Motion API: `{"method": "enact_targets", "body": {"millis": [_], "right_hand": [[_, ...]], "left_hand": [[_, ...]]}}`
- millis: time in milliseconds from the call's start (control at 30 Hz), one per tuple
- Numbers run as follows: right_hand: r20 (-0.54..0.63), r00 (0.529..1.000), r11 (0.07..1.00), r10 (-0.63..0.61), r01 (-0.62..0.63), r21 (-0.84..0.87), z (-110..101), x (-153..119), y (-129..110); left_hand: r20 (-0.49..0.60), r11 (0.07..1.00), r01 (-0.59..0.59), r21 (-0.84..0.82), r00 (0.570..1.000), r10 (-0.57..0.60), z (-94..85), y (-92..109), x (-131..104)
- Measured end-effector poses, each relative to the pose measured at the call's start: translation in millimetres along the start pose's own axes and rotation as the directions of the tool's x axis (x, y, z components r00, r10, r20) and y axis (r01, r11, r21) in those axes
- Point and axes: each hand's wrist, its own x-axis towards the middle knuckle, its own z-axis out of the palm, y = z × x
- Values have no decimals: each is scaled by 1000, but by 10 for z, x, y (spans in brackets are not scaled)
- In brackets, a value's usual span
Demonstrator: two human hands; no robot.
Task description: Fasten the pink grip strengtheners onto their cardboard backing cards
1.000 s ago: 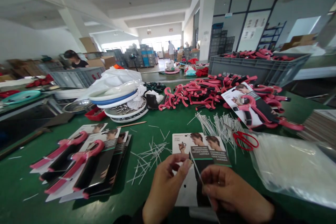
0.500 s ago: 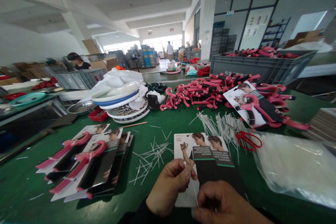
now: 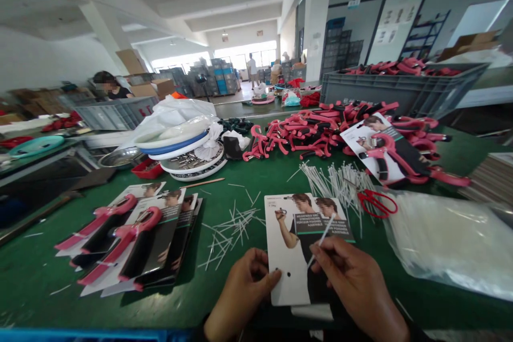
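A printed cardboard backing card [image 3: 280,246] lies in front of me, overlapping a second card [image 3: 340,219]. My left hand [image 3: 246,291] grips the upper card's left edge, its thumb on the front close to a small punched hole. Between the thumb and fingers of my right hand [image 3: 348,272] is a thin white cable tie [image 3: 326,230], slanting over the card's dark half. Loose cable ties [image 3: 232,232] are scattered left of the cards, and a thick bunch of ties [image 3: 340,181] lies behind them.
Carded pink-and-black hand grips [image 3: 132,235] are stacked at left. Loose hand grips [image 3: 304,131] heap at the back before a grey crate [image 3: 368,88]. Red scissors [image 3: 377,204] and a clear plastic bag [image 3: 444,240] lie right. A person [image 3: 114,88] is at far left.
My hands have moved apart from above the card. The left has dropped to the card's edge; the right has lifted with a cable tie. The view has tilted slightly down.
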Motion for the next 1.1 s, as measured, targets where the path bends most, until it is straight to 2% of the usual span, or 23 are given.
{"method": "enact_targets", "body": {"millis": [133, 300, 433, 600, 800, 867, 1000, 1100], "right_hand": [[-133, 974, 979, -185, 171, -115, 50, -85, -82], [-179, 866, 852, -467, 386, -354, 14, -178, -139], [-159, 832, 780, -532, 407, -476, -40, -226, -75], [-171, 833, 780, -525, 392, -487, -76, -234, -54], [-293, 817, 841, -496, 368, -397, -56, -228, -94], [-298, 855, 882, -425, 317, -348, -67, -251, -72], [-290, 926, 961, -242, 187, -205, -118, -312, 0], [-282, 945, 984, -165, 138, -114, -149, -347, 25]], "left_hand": [[147, 960, 80, -267, 988, -41, 116, 66, -38], [210, 941, 120, -316, 976, -54, 264, 194, -148], [237, 934, 102, -342, 971, -19, 334, 208, -177], [199, 921, 81, -380, 980, -5, 400, 182, -167], [197, 856, 88, -509, 980, 17, 510, 205, -194], [222, 802, 116, -586, 975, 21, 540, 232, -197], [340, 690, 278, -669, 939, -49, 624, 308, -177], [378, 762, 299, -574, 923, -77, 720, 340, -155]]}}
